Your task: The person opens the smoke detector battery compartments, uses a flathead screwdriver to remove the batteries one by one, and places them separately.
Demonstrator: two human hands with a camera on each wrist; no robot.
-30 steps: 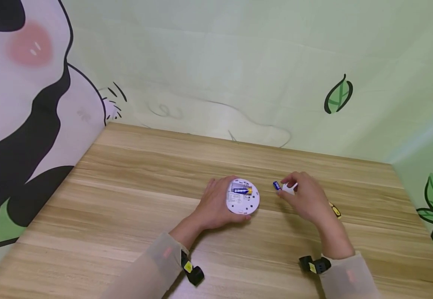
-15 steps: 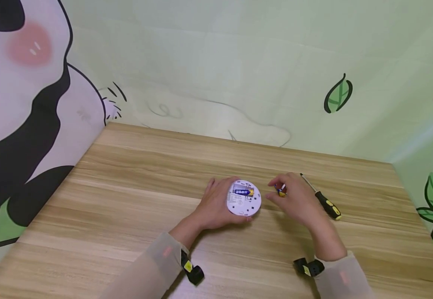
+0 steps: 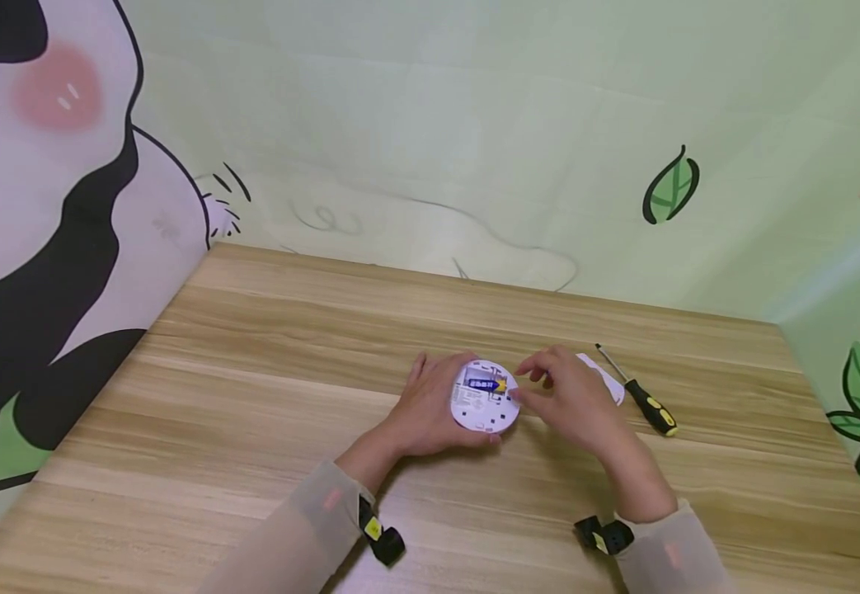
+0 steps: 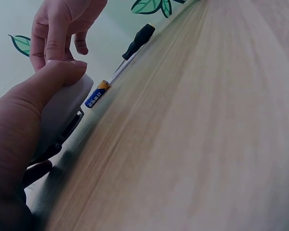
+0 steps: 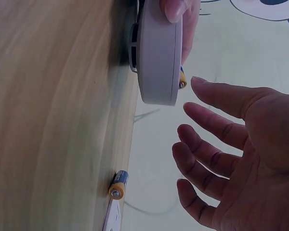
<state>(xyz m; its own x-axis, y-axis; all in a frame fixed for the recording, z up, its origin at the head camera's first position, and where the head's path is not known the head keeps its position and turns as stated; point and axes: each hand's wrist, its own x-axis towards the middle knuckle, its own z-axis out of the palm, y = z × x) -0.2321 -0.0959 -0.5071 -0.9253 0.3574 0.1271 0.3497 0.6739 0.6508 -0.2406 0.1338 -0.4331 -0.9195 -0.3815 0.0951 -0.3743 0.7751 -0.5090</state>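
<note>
My left hand (image 3: 430, 412) grips a round white smoke alarm (image 3: 477, 417) by its edge, its back tilted up in the head view. One blue and yellow battery (image 3: 485, 385) sits in the alarm's recess. My right hand (image 5: 245, 144) has loosely bent fingers and holds nothing; its thumb and forefinger come right up to the alarm's right rim, by the battery's yellow end. A second battery (image 5: 118, 184) lies on the table beside a flat white cover (image 3: 602, 379); the right hand hides this battery in the head view.
A screwdriver (image 3: 648, 404) with a black and yellow handle lies right of the white cover on the wooden table (image 3: 289, 330). A wall covering (image 3: 400, 124) with a painted panda and leaves stands behind the table.
My right hand has let go of a battery and the white cover, leaving both on the table, and moved left to the alarm. The left hand has stayed nearly still, gripping the alarm.
</note>
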